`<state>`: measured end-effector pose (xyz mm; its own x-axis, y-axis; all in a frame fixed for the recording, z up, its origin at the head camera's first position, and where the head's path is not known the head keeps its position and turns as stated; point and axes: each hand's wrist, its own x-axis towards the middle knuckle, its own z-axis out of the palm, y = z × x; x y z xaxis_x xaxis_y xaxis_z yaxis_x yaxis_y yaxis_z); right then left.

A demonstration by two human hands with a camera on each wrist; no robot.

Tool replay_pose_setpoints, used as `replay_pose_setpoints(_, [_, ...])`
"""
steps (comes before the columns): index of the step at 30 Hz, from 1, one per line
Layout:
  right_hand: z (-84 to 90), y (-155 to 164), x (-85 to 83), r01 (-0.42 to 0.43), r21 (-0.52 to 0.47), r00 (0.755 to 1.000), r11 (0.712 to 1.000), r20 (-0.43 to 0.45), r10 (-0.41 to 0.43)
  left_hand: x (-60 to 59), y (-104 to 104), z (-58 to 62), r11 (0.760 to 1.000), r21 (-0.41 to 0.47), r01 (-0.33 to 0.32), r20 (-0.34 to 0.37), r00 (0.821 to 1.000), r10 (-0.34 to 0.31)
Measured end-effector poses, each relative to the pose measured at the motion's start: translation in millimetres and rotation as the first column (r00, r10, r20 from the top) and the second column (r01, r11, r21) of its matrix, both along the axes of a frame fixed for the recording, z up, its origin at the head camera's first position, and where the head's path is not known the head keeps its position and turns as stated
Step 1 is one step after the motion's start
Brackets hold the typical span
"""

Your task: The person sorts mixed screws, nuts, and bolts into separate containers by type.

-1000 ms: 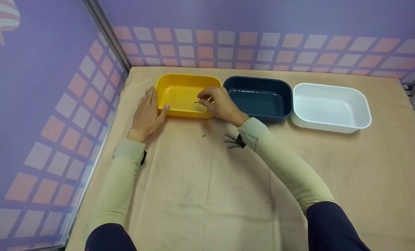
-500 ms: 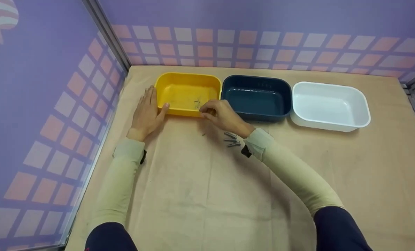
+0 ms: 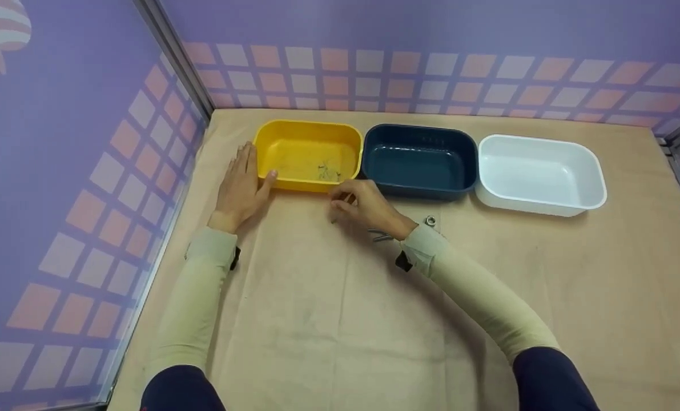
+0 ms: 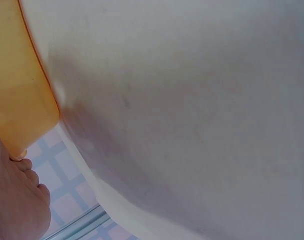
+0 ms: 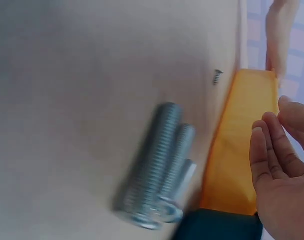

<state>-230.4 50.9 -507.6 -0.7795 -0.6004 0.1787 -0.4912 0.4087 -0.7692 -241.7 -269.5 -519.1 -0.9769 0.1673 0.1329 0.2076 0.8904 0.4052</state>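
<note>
My left hand [image 3: 238, 185] lies along the left end of the yellow bin [image 3: 294, 184], its thumb at the front rim. Small screws [image 3: 328, 171] lie in that bin's right part. My right hand [image 3: 368, 206] is low over the cloth just in front of the yellow bin, fingers loosely bent. Nothing shows between its fingertips in the right wrist view. One small screw [image 5: 216, 77] lies on the cloth near those fingers. Several thick bolts [image 5: 159, 165] lie together under the right wrist, partly hidden by the hand in the head view. A nut [image 3: 430, 220] sits beside that wrist.
A dark blue bin [image 3: 425, 191] stands right of the yellow one, and a white bin [image 3: 536, 204] beyond it. Beige cloth [image 3: 340, 319] covers the table. Purple panels with printed squares [image 3: 414, 28] rise at the left and back.
My right hand has come out of the yellow bin and down toward the small screw on the cloth. The small screws in the bin and the nut now show. My left hand stays put.
</note>
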Motion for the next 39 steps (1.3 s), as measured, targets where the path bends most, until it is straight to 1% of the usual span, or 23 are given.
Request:
replay_pose_setpoints(6, [-10.5,-0.5,2.8,-0.012,0.004,1.000,1.000,0.025,0.011,0.6,-0.7,0.2,1.000,0.004,-0.006,0.011,1.000,0.006])
replay_pose_setpoints(11, [-15.0,-0.2,4.1,-0.016,0.014,0.999,1.000,0.046,0.016,-0.5,-0.3,1.1,1.000,0.008,0.004,0.008,1.000,-0.004])
replay_pose_setpoints(16, [-16.6,-0.3,3.1,-0.051,0.060,0.997,0.997,0.068,0.047,-1.9,0.1,2.0,1.000,0.007,0.000,0.004,1.000,0.000])
replay_pose_setpoints(20, [-18.3,-1.3,2.9,-0.078,0.096,0.992,0.992,0.102,0.068,-1.3,-0.1,1.7,1.000,0.006,-0.011,0.017,1.000,0.011])
replay_pose_setpoints(28, [-21.2,-3.9,5.0,-0.099,0.191,0.991,0.977,0.110,0.078,1.3,0.3,-0.2,1.000,0.007,-0.007,0.026,1.000,0.006])
replay_pose_setpoints(35, [-22.5,-4.3,4.6,-0.101,0.186,0.991,0.977,0.109,0.081,1.6,-0.7,-1.5,1.000,0.029,-0.001,0.011,1.000,0.000])
replay_pose_setpoints(39, [-21.1,-4.5,2.3,-0.096,0.186,0.989,0.978,0.132,0.072,-0.3,-0.5,-0.4,0.999,0.032,0.001,0.011,1.000,-0.001])
